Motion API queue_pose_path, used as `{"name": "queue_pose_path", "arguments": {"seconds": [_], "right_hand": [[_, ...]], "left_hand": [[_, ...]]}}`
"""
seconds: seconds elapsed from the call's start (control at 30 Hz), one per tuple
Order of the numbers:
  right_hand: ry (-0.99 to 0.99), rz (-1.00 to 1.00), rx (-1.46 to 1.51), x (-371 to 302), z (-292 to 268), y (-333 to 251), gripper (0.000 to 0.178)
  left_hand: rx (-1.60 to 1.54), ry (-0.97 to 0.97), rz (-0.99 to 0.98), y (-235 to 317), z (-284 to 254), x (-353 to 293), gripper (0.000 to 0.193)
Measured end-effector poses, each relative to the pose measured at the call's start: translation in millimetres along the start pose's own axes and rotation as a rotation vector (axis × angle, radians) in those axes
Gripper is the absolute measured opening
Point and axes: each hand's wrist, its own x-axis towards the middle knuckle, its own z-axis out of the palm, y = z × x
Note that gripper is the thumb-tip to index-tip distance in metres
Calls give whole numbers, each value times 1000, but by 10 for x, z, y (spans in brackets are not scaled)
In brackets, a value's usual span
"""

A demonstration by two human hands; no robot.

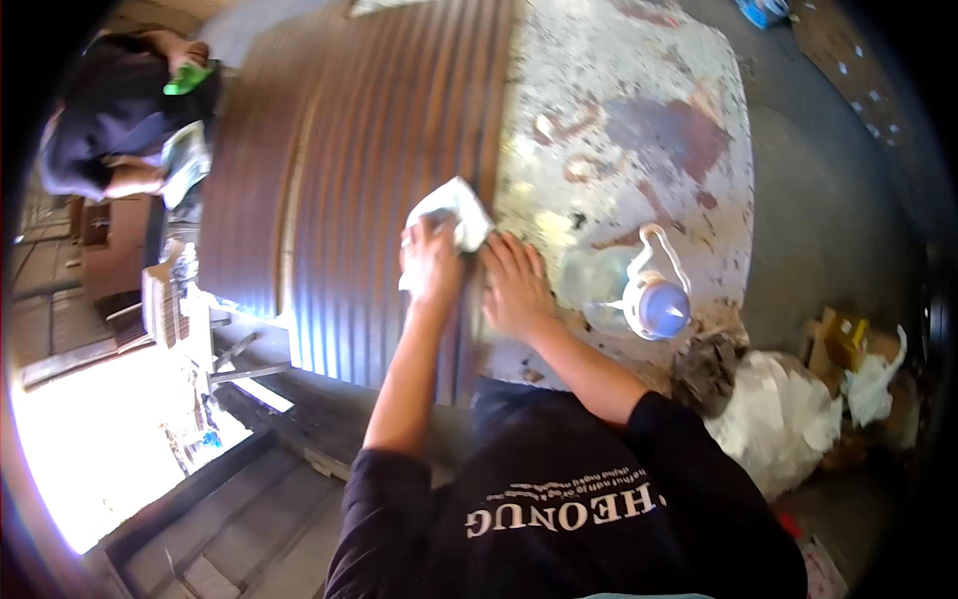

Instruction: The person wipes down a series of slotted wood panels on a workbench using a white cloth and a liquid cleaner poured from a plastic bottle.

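A: Edges and room first?
B: The near end of your brown grooved panel (394, 140) is close to your body; its far end runs out at the top of view. Its right edge lies along the stained white counter (619, 60). The counter's bare stretch continues right to a rounded edge, floor (833, 210) beyond. On the left, only a narrow pale strip separates it from a second panel (249, 170).

A: Long axis?
B: Grooves and long side run away from you, far end leaning slightly right.

A: Hands?
B: Your left hand (432, 262) is curled over a white cloth (469, 210), has hold of it, sitting on the panel near its right edge. Your right hand (517, 288) is palm down, fingers extended and close together, gripping nothing, fingertips at that same edge just beside the cloth.

A: Obstructions?
B: Clear bottle (661, 307), bluish lid and white strap, on the counter to the right of your right hand. Dark crumpled cloth (707, 377) by the counter's near right corner, big white bag (783, 419) next to it. Co-worker (125, 115) past the second panel's left edge, green cloth (187, 78) in one hand, pale cloth (185, 165) in the other.
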Motion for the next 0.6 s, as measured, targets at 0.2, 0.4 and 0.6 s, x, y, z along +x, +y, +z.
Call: {"name": "queue_pose_path", "arguments": {"seconds": [0.2,0.4,0.6], "right_hand": [[-1,-34,-45,28,-52,21,69],[-11,-19,-118,-2,-68,8,69],[34,-55,-24,-10,-50,-38,68]], "left_hand": [[106,45,33,-90,129,-283,40],[-3,121,77,-23,39,-364,36],[4,87,16,-22,42,112,40]]}}
